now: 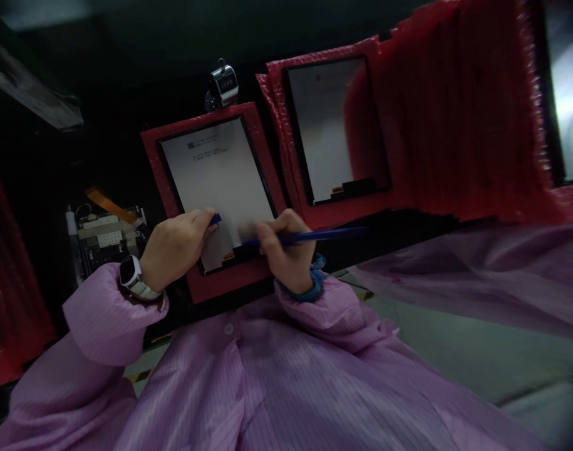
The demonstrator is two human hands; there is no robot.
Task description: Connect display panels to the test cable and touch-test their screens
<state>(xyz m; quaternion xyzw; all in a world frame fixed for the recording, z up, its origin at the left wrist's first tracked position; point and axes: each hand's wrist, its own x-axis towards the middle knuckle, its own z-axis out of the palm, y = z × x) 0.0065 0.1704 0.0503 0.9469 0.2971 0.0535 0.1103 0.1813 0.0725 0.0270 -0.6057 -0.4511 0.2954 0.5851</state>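
Note:
A flat display panel (215, 169) with a pale back, black edges and small printed text lies on a red bubble-wrap sheet (211, 289). My left hand (176, 245), wearing a watch, is closed at the panel's left side, pinching a small blue piece (215, 219) whose full shape is hidden. My right hand (289, 250) is closed around a slim blue pen-like stick (333, 233). The stick's near end points at the panel's lower edge, close to the black strip and the small orange tab (228, 256); blur hides whether it touches.
A second panel (324, 138) lies on red bubble wrap to the right, beside a thick stack of red sheets (459, 113). A metal tally counter (224, 84) stands behind my panel. To the left is a circuit board (108, 235) with an orange ribbon cable (108, 205).

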